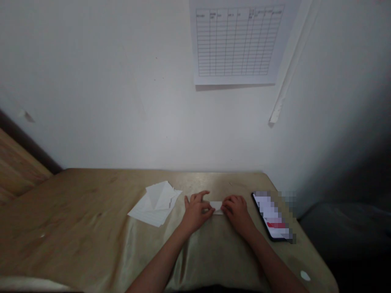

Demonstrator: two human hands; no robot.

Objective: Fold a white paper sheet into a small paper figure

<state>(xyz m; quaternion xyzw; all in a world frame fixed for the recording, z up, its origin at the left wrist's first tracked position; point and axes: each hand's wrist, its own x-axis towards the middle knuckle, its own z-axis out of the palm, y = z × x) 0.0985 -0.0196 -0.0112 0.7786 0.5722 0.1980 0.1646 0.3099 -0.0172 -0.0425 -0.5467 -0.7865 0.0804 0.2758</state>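
Between my two hands is a small folded piece of white paper (217,206), low over the tabletop. My left hand (197,209) pinches its left end between thumb and a finger, while the other fingers spread away from it. At the right end, my right hand (236,209) grips the paper with its fingers curled together. Both ends of the paper are hidden under the fingertips. To the left of my hands lies a stack of white paper sheets (143,213), with a folded piece (159,195) on top.
A phone (271,215) with a lit, partly blurred screen lies right of my hands on the cloth-covered table (85,228). Near the front right corner is a small white scrap (305,276). A printed table sheet (236,44) hangs on the wall (106,101) behind.
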